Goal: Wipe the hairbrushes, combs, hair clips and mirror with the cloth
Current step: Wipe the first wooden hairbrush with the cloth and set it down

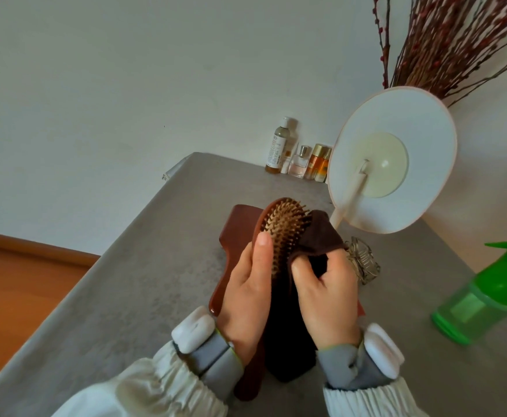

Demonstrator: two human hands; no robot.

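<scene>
**Hairbrush mid-wipe, cloth on its right edge**

The hairbrush is the item in hand: your left hand grips it around the neck, thumb laid up along the left rim, holding it above the table. Your right hand pinches the dark brown cloth and has it folded over the brush's right edge, w/ the rest of the cloth hanging down between your wrists.

So you're on the brush step (first of several, I'd judge). Still to do: the second brush lying flat under your hands, the hair clip just right of your right hand, and the mirror, which stands w/ its back to you. No comb visible, possibly hidden behind your hands.

Orientation: brush's long axis runs near-to-far, head pointing away and slightly up, bristles facing you, handle toward your body.

Next move prob. calls for dragging the cloth across the bristles and round the back, turning the brush w/ your left hand.
</scene>
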